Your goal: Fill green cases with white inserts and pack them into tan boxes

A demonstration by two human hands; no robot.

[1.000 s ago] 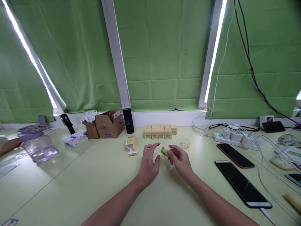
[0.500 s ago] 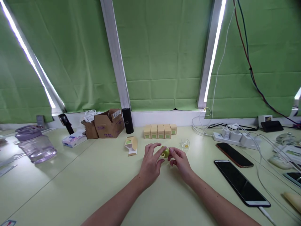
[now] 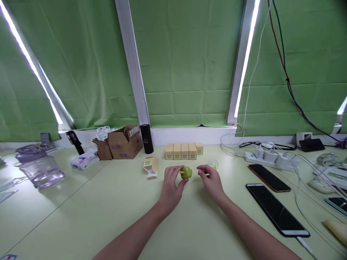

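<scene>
A small green bell-pepper-shaped object (image 3: pixel 186 172) with a pale stem is held between the thumb and fingers of my left hand (image 3: pixel 172 184), a little above the table. Its stem points left. My right hand (image 3: pixel 212 181) is just to the right, apart from it, with thumb and index finger slightly parted and the other fingers curled; nothing shows between them. Behind my right hand, partly covered by it, is a small clear plastic piece (image 3: pixel 213 163) with a yellow spot. To the left lies an opened small cardboard box (image 3: pixel 150 167).
Several small tan boxes (image 3: pixel 180 151) stand in a row at the back. A brown carton (image 3: pixel 125 146), black cylinder (image 3: pixel 146 139), tissue pack (image 3: pixel 85 161) and purple-lidded jug (image 3: pixel 40 169) are leftward. Phones (image 3: pixel 276 209), a power strip (image 3: pixel 273 159) and cables lie right.
My right hand has let go of the green object and moved slightly right. My left hand has turned it and shifted it a little left, so its rounded side and stem show.
</scene>
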